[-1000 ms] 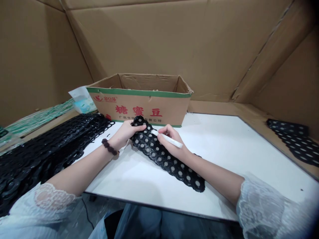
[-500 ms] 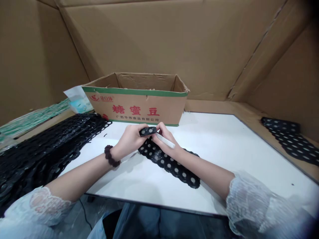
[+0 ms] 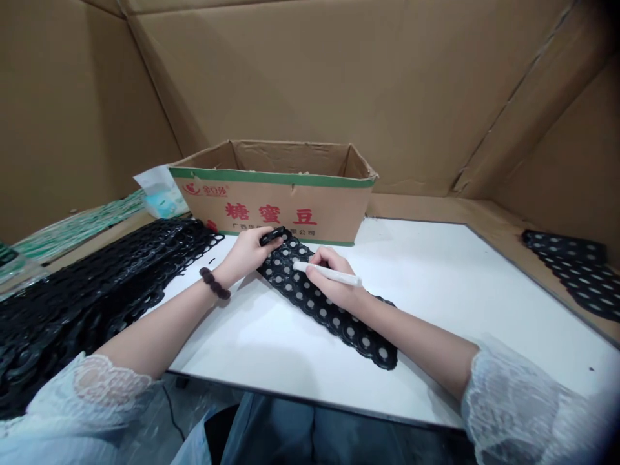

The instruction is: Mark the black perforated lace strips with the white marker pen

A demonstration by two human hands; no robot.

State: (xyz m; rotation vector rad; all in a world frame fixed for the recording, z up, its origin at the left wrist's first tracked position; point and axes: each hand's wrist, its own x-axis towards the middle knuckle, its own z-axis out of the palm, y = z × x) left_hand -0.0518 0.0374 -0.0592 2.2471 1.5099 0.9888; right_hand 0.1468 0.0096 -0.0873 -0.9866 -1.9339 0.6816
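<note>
A black scalloped strip with rows of pale round spots (image 3: 324, 311) lies slantwise on the white board. My left hand (image 3: 248, 253), with a dark beaded band at its wrist, pinches the strip's far end, where the edge curls up. In my right hand (image 3: 336, 279) is a slim white pen-shaped tool (image 3: 334, 274), gripped like a pen. Its tip points left at the strip's spotted surface; whether it touches, I cannot tell. The right hand and forearm cover part of the strip's right edge.
An open cardboard box (image 3: 271, 194) with red print stands behind my hands. Glossy black looped strips (image 3: 97, 278) are heaped at the left, green-and-white strands (image 3: 92, 216) beyond them. Another spotted strip (image 3: 576, 265) lies on cardboard at the right. Cardboard walls (image 3: 314, 77) enclose the board (image 3: 436, 278).
My hands have moved apart: the left draws back with the strip's end, and the right is lower, over the strip. The strip's folded end has opened out, showing more spots. The view has shifted slightly.
</note>
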